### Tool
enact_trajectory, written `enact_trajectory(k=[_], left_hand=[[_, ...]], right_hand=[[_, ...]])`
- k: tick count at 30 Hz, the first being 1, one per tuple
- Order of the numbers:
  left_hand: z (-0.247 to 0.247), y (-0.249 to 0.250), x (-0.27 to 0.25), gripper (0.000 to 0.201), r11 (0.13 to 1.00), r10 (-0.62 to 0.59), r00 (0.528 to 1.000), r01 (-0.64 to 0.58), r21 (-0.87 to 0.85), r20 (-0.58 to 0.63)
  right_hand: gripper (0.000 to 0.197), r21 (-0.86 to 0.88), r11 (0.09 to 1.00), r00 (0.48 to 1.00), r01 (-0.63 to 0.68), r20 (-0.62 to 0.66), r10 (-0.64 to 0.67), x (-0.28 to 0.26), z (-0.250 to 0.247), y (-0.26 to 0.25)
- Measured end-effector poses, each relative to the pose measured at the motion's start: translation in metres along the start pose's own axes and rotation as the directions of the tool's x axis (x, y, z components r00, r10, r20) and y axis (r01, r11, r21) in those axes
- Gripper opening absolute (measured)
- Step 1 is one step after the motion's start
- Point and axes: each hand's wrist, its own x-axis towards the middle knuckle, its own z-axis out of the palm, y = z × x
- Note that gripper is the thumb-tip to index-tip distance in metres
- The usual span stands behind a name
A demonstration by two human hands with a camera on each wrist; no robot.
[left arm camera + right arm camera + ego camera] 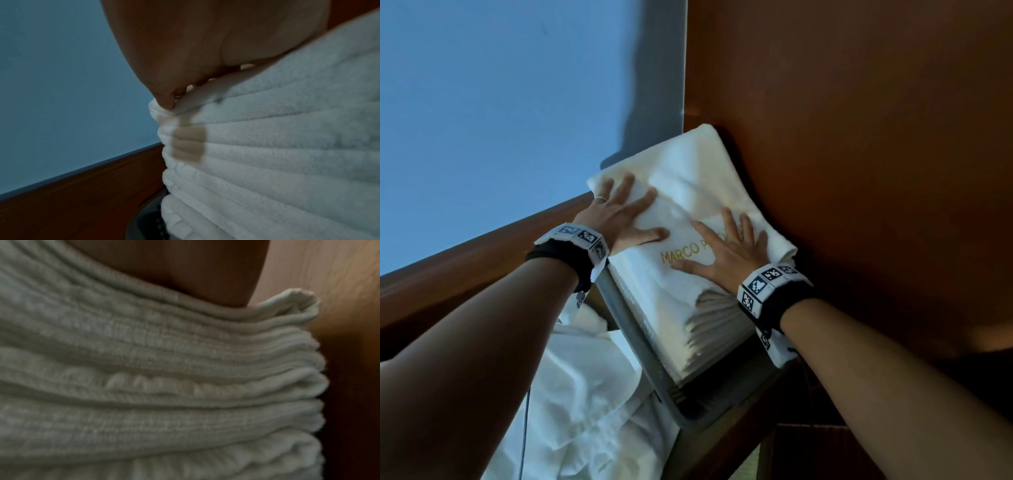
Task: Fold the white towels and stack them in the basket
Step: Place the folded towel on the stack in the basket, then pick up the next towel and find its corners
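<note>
Both palms spread flat: the left hand [619,216] and right hand [726,250] press the top towel [688,178] onto the stack [705,335] filling the grey basket [640,346] (soft, light, best taken by folded edges), long axis running toward the wooden panel [859,137].

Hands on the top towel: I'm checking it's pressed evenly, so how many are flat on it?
2. The left hand lies flat on the top towel toward its left edge; the right hand lies flat nearer, partly covering the yellow lettering.
</note>
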Motion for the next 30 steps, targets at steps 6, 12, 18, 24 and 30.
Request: enact_trajectory(k=[6,12,18,24,30], left_hand=[[-0.011,-0.002,-0.047,0.077,0.998,0.042,0.998,-0.040,-0.055,0.039],[-0.010,-0.040,-0.153,0.060,0.989,0.062,0.998,-0.063,-0.132,-0.012],[-0.006,-0.136,-0.288,0.043,0.983,-0.082,0.992,0.065,-0.171,-0.096],[0.016,-0.240,-0.420,0.038,0.917,-0.332,0.942,0.309,-0.252,-0.052],[0.051,-0.290,-0.497,0.032,0.869,-0.466,0.885,0.457,-0.189,-0.001]], right_hand=[[0.116,-0.086,0.996,0.999,-0.026,0.024,0.028,-0.019,-0.011,-0.004],[0.077,-0.161,0.984,0.994,-0.076,-0.086,0.062,-0.056,-0.020,-0.035],[0.028,-0.119,0.991,0.961,-0.054,-0.276,0.020,-0.124,0.001,-0.103],[0.020,-0.184,0.955,0.884,0.235,-0.367,-0.288,-0.177,0.078,-0.218],[0.023,-0.188,0.866,0.868,0.464,-0.098,-0.487,-0.204,0.157,-0.332]])
